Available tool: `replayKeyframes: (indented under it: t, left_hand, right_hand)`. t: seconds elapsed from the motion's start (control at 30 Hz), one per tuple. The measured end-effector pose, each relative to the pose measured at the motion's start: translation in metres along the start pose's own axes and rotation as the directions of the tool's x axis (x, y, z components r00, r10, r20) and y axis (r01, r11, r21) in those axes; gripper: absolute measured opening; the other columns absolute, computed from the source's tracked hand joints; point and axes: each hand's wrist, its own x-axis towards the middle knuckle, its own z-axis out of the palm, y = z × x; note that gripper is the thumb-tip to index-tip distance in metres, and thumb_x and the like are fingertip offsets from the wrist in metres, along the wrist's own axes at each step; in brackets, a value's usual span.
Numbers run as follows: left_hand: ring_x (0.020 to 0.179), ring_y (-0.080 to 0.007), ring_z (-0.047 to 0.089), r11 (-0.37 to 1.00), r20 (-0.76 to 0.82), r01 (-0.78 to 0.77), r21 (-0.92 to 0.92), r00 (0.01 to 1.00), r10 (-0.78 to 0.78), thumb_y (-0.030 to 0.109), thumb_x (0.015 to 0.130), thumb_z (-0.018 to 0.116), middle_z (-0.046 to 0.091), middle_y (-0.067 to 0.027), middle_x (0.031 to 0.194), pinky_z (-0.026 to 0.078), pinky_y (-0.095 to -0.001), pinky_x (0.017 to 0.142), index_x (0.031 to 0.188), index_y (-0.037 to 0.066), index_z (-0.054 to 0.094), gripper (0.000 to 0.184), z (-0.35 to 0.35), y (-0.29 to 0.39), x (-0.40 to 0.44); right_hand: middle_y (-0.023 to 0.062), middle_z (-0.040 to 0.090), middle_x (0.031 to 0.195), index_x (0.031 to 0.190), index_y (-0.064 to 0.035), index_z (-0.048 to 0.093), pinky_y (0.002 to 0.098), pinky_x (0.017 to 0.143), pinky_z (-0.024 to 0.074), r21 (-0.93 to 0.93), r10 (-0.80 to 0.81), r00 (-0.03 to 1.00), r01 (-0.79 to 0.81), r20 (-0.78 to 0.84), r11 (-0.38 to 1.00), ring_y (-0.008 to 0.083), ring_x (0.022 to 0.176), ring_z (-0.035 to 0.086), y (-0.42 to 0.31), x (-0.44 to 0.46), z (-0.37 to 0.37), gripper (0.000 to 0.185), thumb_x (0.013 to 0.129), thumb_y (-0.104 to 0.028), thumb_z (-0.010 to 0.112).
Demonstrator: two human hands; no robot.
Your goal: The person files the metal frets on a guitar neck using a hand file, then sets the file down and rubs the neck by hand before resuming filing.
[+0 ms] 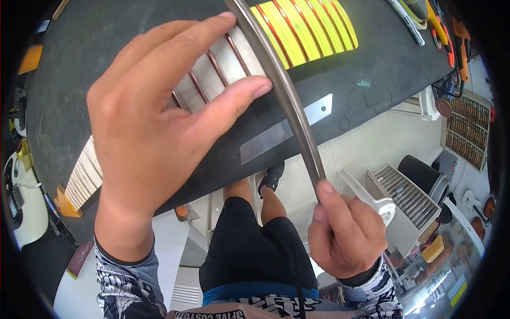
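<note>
My right hand (348, 231) is closed around the lower end of a long, narrow dark metal bar (293, 111), with the index finger laid along it. The bar slants up and left across a fretted guitar fingerboard. Yellow strips (303, 26) cover the fingerboard between copper-coloured frets right of the bar, and silvery strips (216, 66) lie between the frets on the left. My left hand (154, 101) is spread over the silvery part, its thumb and fingertips apart at the bar's left edge. It hides the stretch of fingerboard beneath it.
A flat metal strip with a hole (319, 109) lies near the edge of the dark worktable (372, 101). At lower left, a wooden block (70, 204) sits by the fingerboard's far end. Pens and tools (433, 26) lie at upper right; a slatted box (406, 199) stands beyond the edge.
</note>
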Motion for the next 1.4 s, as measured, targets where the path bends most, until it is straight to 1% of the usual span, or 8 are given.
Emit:
replayKeyframes:
  t: [0.27, 0.6, 0.87, 0.97, 1.07, 1.13, 1.27, 1.4]
  left_hand:
    - [0.092, -0.0238, 0.070, 0.999, 0.014, -0.034, 0.033, 0.999, 0.034, 0.013, 0.070, 0.087, 0.072, -0.0160, 0.106, 0.054, -0.0298, 0.081, 0.114, 0.000, 0.071, 0.048, -0.002, -0.002, 0.001]
    - [0.091, -0.0236, 0.070, 1.000, 0.032, 0.005, 0.005, 0.999, -0.005, 0.014, 0.069, 0.088, 0.072, -0.0159, 0.105, 0.053, -0.0293, 0.081, 0.114, -0.001, 0.071, 0.051, -0.002, 0.001, 0.004]
    - [0.090, -0.0237, 0.070, 1.000, 0.010, -0.028, 0.010, 1.000, 0.028, 0.019, 0.066, 0.089, 0.072, -0.0151, 0.105, 0.055, -0.0301, 0.078, 0.114, 0.002, 0.072, 0.053, -0.001, -0.003, 0.003]
    - [0.090, -0.0237, 0.070, 1.000, 0.015, -0.014, 0.002, 1.000, 0.014, 0.019, 0.066, 0.089, 0.072, -0.0151, 0.105, 0.055, -0.0302, 0.078, 0.114, 0.002, 0.072, 0.053, -0.001, -0.002, 0.004]
    - [0.090, -0.0238, 0.070, 1.000, 0.014, -0.008, 0.002, 1.000, 0.008, 0.019, 0.066, 0.089, 0.072, -0.0153, 0.105, 0.055, -0.0304, 0.078, 0.113, 0.001, 0.072, 0.053, -0.001, -0.002, 0.004]
    - [0.090, -0.0240, 0.069, 1.000, 0.014, -0.001, 0.002, 1.000, 0.001, 0.018, 0.066, 0.089, 0.072, -0.0155, 0.105, 0.055, -0.0305, 0.078, 0.113, 0.001, 0.072, 0.053, -0.001, -0.001, 0.005]
    - [0.091, -0.0246, 0.069, 1.000, 0.022, 0.002, -0.014, 1.000, -0.002, 0.018, 0.066, 0.089, 0.072, -0.0149, 0.105, 0.054, -0.0309, 0.079, 0.113, 0.001, 0.072, 0.053, -0.001, -0.002, 0.004]
    - [0.091, -0.0252, 0.069, 1.000, 0.022, 0.018, -0.014, 1.000, -0.017, 0.019, 0.066, 0.089, 0.073, -0.0136, 0.105, 0.054, -0.0315, 0.079, 0.112, 0.002, 0.072, 0.052, -0.002, -0.002, 0.004]
  right_hand:
    - [0.0071, 0.062, 0.076, 0.119, -0.0020, 0.066, 0.0295, 0.051, 0.0430, 0.030, 0.044, 0.996, -0.046, 0.075, 0.998, 0.0180, 0.055, 0.054, -0.002, -0.094, -0.022, 0.056, 0.064, 0.002, 0.070]
    - [0.0059, 0.061, 0.075, 0.122, -0.0006, 0.067, 0.0293, 0.049, 0.0421, 0.056, 0.001, 1.000, -0.002, 0.012, 0.998, 0.0171, 0.054, 0.054, -0.003, 0.017, -0.005, 0.057, 0.065, 0.001, 0.070]
    - [0.0081, 0.062, 0.076, 0.119, -0.0013, 0.066, 0.0282, 0.049, 0.0424, 0.056, 0.045, 0.993, -0.051, 0.107, 0.997, 0.0185, 0.055, 0.055, -0.007, -0.087, -0.034, 0.055, 0.064, 0.000, 0.071]
    - [0.0082, 0.062, 0.076, 0.119, -0.0011, 0.066, 0.0287, 0.048, 0.0421, 0.027, 0.039, 0.992, -0.043, 0.123, 0.999, 0.0188, 0.055, 0.055, -0.007, -0.075, -0.033, 0.055, 0.064, 0.000, 0.071]
    - [0.0059, 0.060, 0.074, 0.122, -0.0011, 0.066, 0.0303, 0.046, 0.0406, -0.018, -0.003, 0.999, 0.004, 0.051, 1.000, 0.0177, 0.051, 0.051, -0.003, -0.012, -0.017, 0.056, 0.067, 0.001, 0.070]
    - [0.0047, 0.060, 0.074, 0.124, -0.0012, 0.066, 0.0300, 0.048, 0.0405, -0.012, -0.001, 0.997, 0.002, 0.072, 1.000, 0.0172, 0.053, 0.051, -0.007, 0.025, -0.013, 0.056, 0.067, 0.001, 0.069]
    - [0.0048, 0.060, 0.074, 0.123, -0.0014, 0.066, 0.0300, 0.049, 0.0408, 0.013, 0.030, 0.998, -0.031, 0.047, 0.999, 0.0173, 0.054, 0.053, -0.011, 0.022, -0.010, 0.056, 0.066, 0.002, 0.069]
    - [0.0059, 0.062, 0.075, 0.120, -0.0015, 0.066, 0.0297, 0.050, 0.0419, -0.016, 0.047, 0.994, -0.046, 0.100, 0.999, 0.0182, 0.055, 0.054, -0.010, -0.046, -0.031, 0.055, 0.065, 0.003, 0.068]
